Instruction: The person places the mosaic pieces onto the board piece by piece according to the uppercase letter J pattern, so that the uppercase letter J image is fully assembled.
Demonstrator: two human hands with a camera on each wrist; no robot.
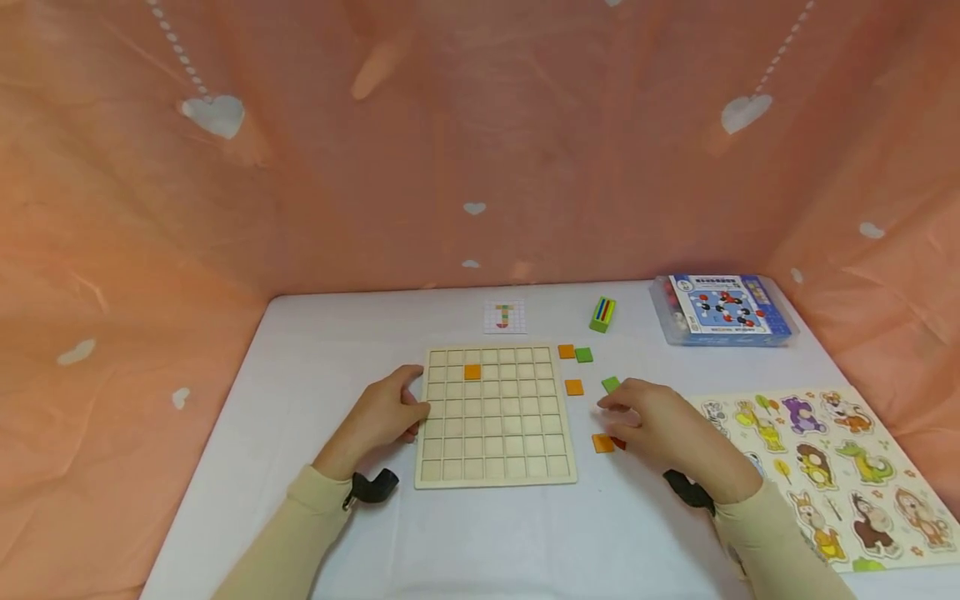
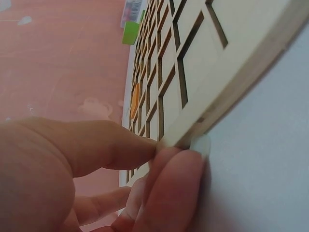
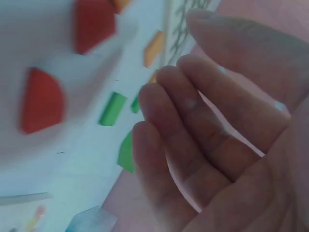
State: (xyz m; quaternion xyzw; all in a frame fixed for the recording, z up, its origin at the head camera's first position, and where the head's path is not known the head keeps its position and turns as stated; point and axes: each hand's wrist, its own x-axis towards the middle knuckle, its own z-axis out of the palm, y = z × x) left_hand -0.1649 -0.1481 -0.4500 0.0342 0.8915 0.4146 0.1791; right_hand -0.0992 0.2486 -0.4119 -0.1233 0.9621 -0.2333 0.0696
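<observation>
A pale wooden grid board (image 1: 495,417) lies flat on the table, with one orange square tile (image 1: 472,372) in a cell of its second row. At its left edge is my left hand (image 1: 384,410); in the left wrist view the thumb and fingertips pinch the board's rim (image 2: 193,126). My right hand (image 1: 652,421) hovers right of the board, fingers loosely bent and nothing held. Beneath and around it lie a green tile (image 1: 611,384), an orange tile (image 1: 603,443) and red pieces (image 3: 43,101), one quarter-round, partly hidden by the hand in the head view.
More orange tiles (image 1: 574,387) and a green tile (image 1: 584,355) lie beside the board. Behind it are a pattern card (image 1: 505,317) and a green block (image 1: 602,314). A clear-sided box (image 1: 727,310) stands back right, an animal puzzle board (image 1: 832,475) at right.
</observation>
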